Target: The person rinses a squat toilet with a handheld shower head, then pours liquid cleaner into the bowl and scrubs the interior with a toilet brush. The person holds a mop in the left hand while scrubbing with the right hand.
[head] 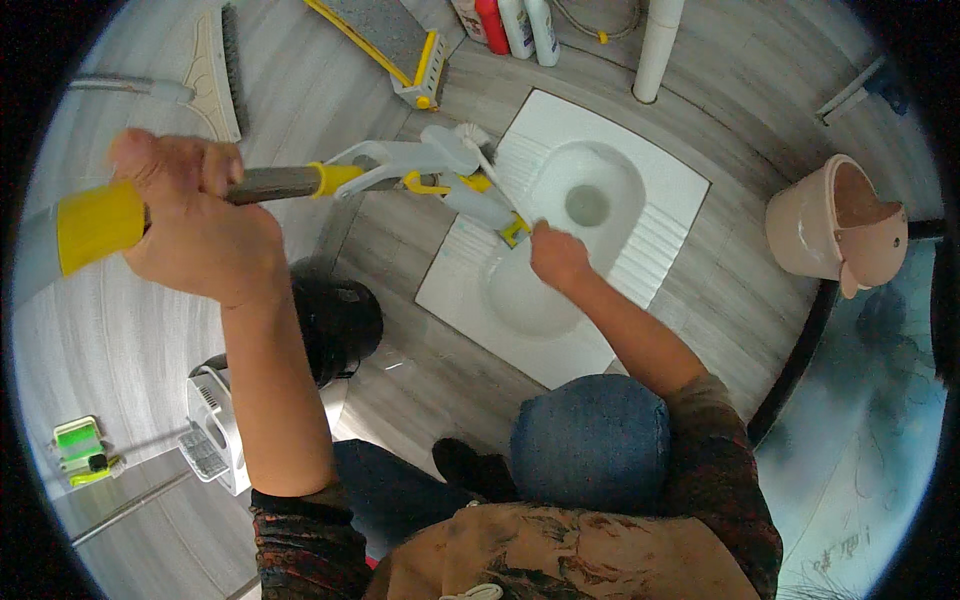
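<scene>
My left hand [206,232] is wrapped around the pole [277,184] of a long-handled cleaning tool, likely a mop, with yellow collars. The tool's grey and yellow plastic end [476,201] hangs above the left edge of a white ceramic squat toilet [671,191]. My right hand [559,255] grips a thin white-handled brush [501,184]. Its bristle head points up and away, close to the tool's end; whether they touch I cannot tell. The brush handle's lower end is hidden in my fist.
A black bin [345,326] stands by the left wall. At right is a pinkish bucket with a dipper [806,221]. Bottles [517,30], a white pipe [658,52] and a yellow-edged dustpan-like item [390,45] are at the back. A broom [214,82] hangs upper left.
</scene>
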Demonstrator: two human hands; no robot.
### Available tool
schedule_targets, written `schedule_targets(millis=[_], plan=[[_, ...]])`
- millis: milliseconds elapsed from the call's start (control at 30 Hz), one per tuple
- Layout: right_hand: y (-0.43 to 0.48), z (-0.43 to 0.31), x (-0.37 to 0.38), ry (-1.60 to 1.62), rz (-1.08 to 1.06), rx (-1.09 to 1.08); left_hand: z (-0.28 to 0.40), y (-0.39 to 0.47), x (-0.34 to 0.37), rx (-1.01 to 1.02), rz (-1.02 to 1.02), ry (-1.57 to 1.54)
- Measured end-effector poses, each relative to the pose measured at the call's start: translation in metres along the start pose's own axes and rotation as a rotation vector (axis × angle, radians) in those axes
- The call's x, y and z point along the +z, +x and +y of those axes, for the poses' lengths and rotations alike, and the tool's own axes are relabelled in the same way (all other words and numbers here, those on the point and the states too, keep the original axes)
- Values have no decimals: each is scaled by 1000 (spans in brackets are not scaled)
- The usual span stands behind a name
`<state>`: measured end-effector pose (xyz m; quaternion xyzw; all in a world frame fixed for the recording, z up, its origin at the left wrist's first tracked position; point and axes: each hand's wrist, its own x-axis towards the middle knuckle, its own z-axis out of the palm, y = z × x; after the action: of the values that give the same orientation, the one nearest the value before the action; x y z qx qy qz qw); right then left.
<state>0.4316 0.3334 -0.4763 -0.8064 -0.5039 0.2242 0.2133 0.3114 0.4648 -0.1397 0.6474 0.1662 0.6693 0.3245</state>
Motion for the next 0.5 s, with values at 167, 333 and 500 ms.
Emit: schedule_targets(millis=[167,333,500], plan=[[-27,18,-9,-69,-130,-33,-6,12,-7,-170,-448,-222],[-62,67,-30,-98,-154,-1,-12,15,-22,-186,-407,-198],[5,32,-25,-144,-67,-183,-11,5,-25,-160,-428,-181]])
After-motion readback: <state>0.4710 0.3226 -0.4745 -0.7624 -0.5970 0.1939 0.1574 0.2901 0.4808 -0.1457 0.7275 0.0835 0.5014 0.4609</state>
